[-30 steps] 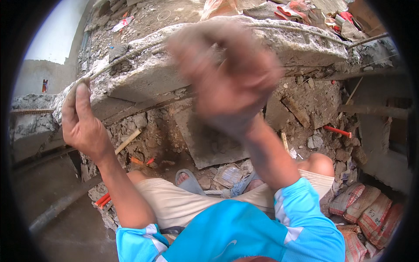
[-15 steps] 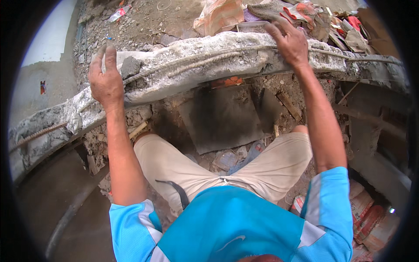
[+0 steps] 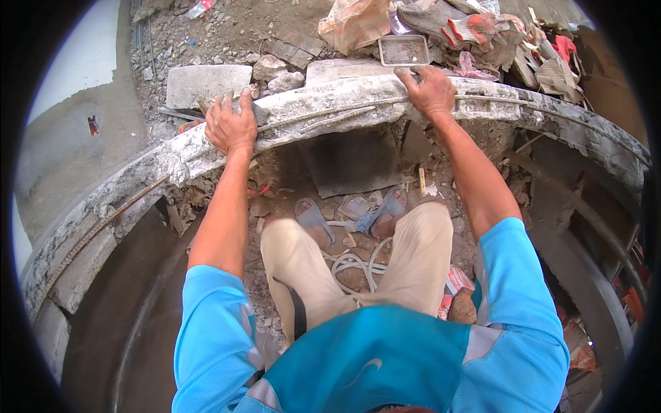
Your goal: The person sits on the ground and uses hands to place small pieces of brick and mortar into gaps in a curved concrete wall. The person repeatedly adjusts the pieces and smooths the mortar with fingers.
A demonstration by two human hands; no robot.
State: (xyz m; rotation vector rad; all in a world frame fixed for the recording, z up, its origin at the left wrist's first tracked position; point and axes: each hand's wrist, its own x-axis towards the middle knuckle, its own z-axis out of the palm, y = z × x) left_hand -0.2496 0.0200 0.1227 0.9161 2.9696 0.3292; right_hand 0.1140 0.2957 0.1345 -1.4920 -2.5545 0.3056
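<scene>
A rough, whitish broken concrete beam (image 3: pixel 330 110) arches across in front of me, with a rusty reinforcing bar (image 3: pixel 110 213) bared along its side. My left hand (image 3: pixel 233 125) lies on top of it, fingers apart and slightly bent toward the far edge. A dark grey lump of stone (image 3: pixel 259 114) touches that hand's right side. Farther right, my right hand (image 3: pixel 431 93) is spread on the beam's top, its fingers pointing to the far side. Neither hand has anything lifted in it.
Beyond the beam lie a concrete block (image 3: pixel 206 84), rubble, a shallow tray (image 3: pixel 403 51) and a red-and-grey work glove (image 3: pixel 471 29). Below are my sandalled feet, coiled pale rope (image 3: pixel 354 265) and a dark board (image 3: pixel 351 162). Dark recesses flank me on both sides.
My left hand, raised with stretched fingers before, now rests on the beam farther right. My right hand has also settled on the beam. The view has shifted, bringing my feet and the rope into sight.
</scene>
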